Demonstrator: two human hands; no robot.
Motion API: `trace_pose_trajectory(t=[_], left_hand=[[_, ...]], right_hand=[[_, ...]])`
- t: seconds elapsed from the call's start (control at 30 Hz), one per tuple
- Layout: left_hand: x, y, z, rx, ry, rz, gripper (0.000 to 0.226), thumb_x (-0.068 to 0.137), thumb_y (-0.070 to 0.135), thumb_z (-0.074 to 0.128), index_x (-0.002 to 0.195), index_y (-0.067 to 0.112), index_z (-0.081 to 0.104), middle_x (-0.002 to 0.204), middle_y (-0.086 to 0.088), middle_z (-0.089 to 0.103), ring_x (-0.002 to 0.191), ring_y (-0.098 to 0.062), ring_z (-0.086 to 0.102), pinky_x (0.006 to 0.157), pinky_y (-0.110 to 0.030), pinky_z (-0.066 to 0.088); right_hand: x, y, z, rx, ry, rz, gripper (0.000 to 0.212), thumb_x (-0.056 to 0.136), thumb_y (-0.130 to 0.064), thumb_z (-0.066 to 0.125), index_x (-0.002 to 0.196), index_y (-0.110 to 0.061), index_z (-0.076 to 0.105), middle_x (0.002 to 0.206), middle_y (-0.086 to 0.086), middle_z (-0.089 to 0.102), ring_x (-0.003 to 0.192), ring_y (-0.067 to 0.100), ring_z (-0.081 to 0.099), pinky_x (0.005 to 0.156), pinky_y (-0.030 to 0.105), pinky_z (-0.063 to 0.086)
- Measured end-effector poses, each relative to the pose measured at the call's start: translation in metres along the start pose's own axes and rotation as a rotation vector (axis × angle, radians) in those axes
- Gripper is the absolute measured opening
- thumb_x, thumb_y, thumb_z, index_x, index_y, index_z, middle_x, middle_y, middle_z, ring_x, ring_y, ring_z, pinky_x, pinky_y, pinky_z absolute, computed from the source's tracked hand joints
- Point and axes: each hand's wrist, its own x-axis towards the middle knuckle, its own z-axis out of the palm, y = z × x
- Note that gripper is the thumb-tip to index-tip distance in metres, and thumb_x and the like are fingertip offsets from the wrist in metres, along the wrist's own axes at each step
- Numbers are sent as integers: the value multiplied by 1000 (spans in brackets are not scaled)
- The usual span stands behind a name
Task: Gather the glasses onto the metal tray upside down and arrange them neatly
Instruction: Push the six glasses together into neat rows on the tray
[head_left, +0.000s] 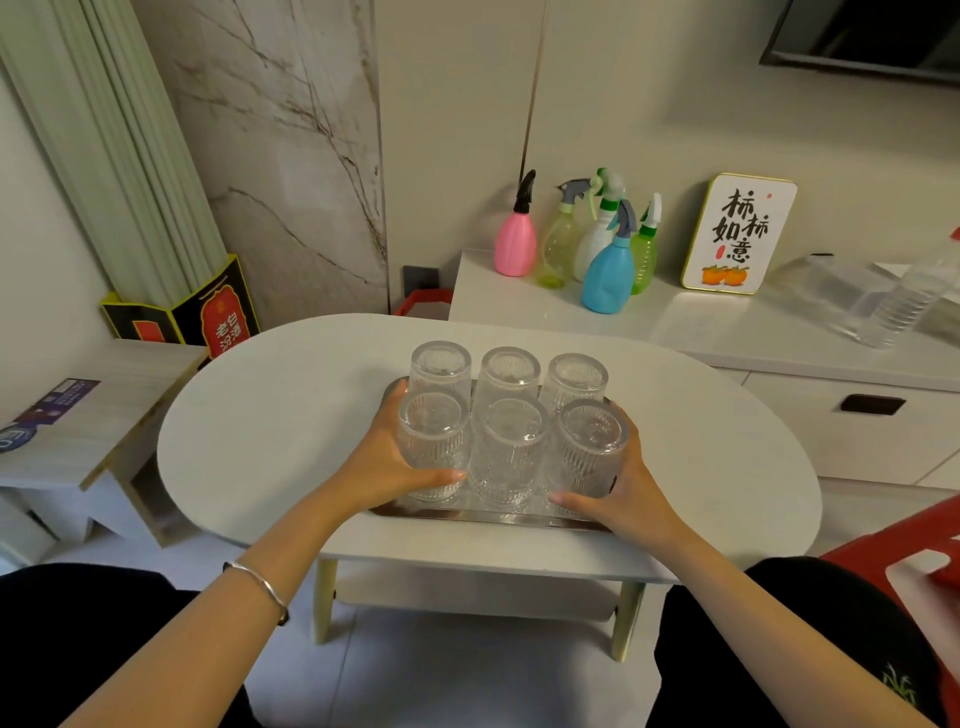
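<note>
Six clear ribbed glasses stand upside down in two rows of three on the metal tray (483, 515), which sits near the middle of the white oval table (249, 447); the front-left glass (432, 447), front-middle glass (509, 457) and front-right glass (587, 452) stand just beside one another, with the back row (509, 371) close behind. The glass looks thick and rigid, so each tumbler is probably fairly weighty for its bulk, hard and smooth, and apt to chip if knocked against a neighbour or to skate on the polished metal. The vertical ribbing on the walls should give some purchase, so the sides low down seem the safest place to hold or nudge them. The left hand (389, 462) cups the outer wall of the front-left glass, thumb laid across its lower front and the other fingers curled round behind. The right hand (618, 493) mirrors it on the front-right glass, thumb across the base front, the fingers wrapped round the far side and mostly hidden. Spray bottles (587, 244) and a small sign (737, 234) stand on the counter beyond, well apart.
</note>
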Motion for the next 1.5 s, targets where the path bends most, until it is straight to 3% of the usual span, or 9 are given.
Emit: trace_pose_trajectory(t=[0.1, 0.3, 0.43, 0.6, 0.67, 0.8, 0.93, 1.1, 1.5], left_hand=[[4, 1, -1, 31, -42, -2, 117, 46, 57, 86, 139, 41, 18, 143, 10, 36, 126, -7, 42, 102, -33, 42], [5, -2, -2, 62, -34, -22, 116, 46, 58, 85, 140, 40, 19, 141, 9, 40, 125, -13, 45, 103, -42, 44], [5, -1, -1, 71, -34, -30, 116, 46, 61, 84, 139, 42, 19, 142, 10, 40, 125, -11, 44, 103, -41, 43], [3, 7, -4, 58, 44, -62, 139, 38, 70, 80, 142, 47, -9, 157, 10, 15, 129, -4, 25, 102, -30, 31], [3, 24, -6, 60, 121, 28, 132, 40, 73, 77, 140, 54, -7, 154, 21, 12, 129, 1, 21, 103, -31, 29], [9, 59, 0, 576, 11, 351, 115, 50, 86, 59, 141, 54, -5, 152, 28, -9, 144, -8, -7, 116, -48, 9], [19, 70, 20, 1003, -186, 330, 111, 59, 83, 51, 144, 44, -9, 156, 11, -13, 144, -24, -18, 112, -59, -9], [23, 74, 28, 1065, -211, 254, 109, 65, 75, 56, 145, 40, -10, 159, 6, -8, 145, -30, -11, 110, -59, -9], [21, 78, 31, 1046, -197, 235, 109, 67, 70, 60, 146, 37, -6, 159, 5, -6, 145, -30, -8, 111, -57, -8]], right_hand=[[-1, 1, 2, -34, 24, 2, 122, 54, -41, 88, 145, -34, 7, 152, -7, 29, 136, 10, 35, 106, 25, 30], [-2, 1, 8, -111, 93, 18, 119, 55, -44, 86, 142, -42, 5, 149, -8, 36, 130, 16, 45, 101, 32, 40], [-3, 1, 9, -134, 116, 21, 119, 53, -49, 84, 139, -46, 3, 147, -6, 40, 127, 18, 49, 96, 29, 41], [-2, 0, 3, -29, 75, -18, 124, 54, -42, 87, 139, -48, -3, 151, -7, 31, 131, 6, 40, 99, 9, 32], [-2, -3, -2, 11, 54, -30, 126, 52, -49, 84, 141, -46, -5, 150, -8, 30, 132, 2, 37, 106, 16, 30], [2, -16, -15, -153, 53, -144, 115, 53, -55, 80, 139, -52, 3, 149, -16, 18, 135, -5, 23, 106, 10, 21], [10, -27, -27, -529, -55, -264, 101, 61, -50, 80, 135, -57, 12, 154, -22, 6, 145, 8, 5, 114, 29, 16], [16, -29, -34, -688, -137, -280, 98, 65, -50, 78, 143, -47, 17, 160, -14, 8, 148, 11, 0, 111, 26, 9], [14, -34, -31, -678, -132, -251, 97, 66, -47, 78, 144, -42, 20, 160, -12, 10, 148, 12, 3, 114, 31, 19]])
